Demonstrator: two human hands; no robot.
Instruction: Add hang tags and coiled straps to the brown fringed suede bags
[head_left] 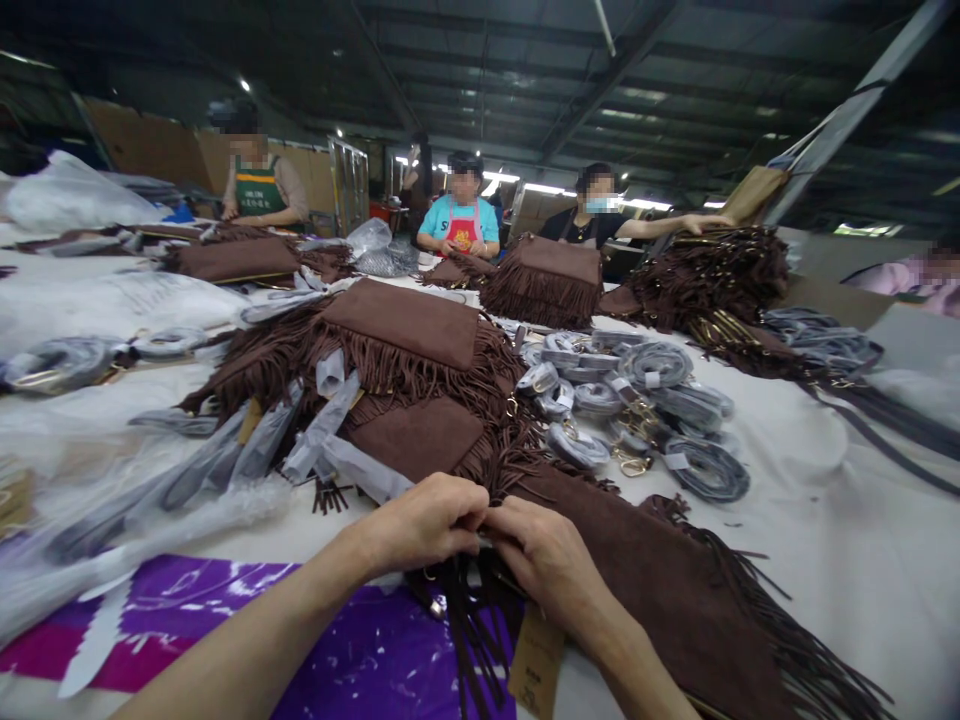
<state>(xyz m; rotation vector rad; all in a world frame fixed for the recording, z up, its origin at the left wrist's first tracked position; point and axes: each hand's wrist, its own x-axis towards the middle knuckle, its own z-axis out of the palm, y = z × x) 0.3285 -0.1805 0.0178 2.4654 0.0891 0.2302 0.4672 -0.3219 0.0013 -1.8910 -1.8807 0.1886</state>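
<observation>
My left hand (442, 512) and my right hand (536, 550) meet over the front of the table. Their fingertips are pinched together, hiding whatever small part lies between them. Directly below hang dark fringe strands (472, 640) with small metal hardware. A tan hang tag (537, 660) dangles under my right wrist. Partly beneath my right forearm lies a brown suede fringed bag (645, 570). Just beyond my hands, another brown bag (416, 437) rests at the foot of a pile, with a fringed bag (409, 320) on top.
Coiled straps in clear wrap (652, 365) lie right of the pile. Plastic-wrapped pieces (247, 450) cover the left side. Purple plastic (360, 650) lies beneath my arms. More fringed bags (705, 275) are heaped at the far right. Several people stand across the table, one person's arm (667, 226) reaching over that heap.
</observation>
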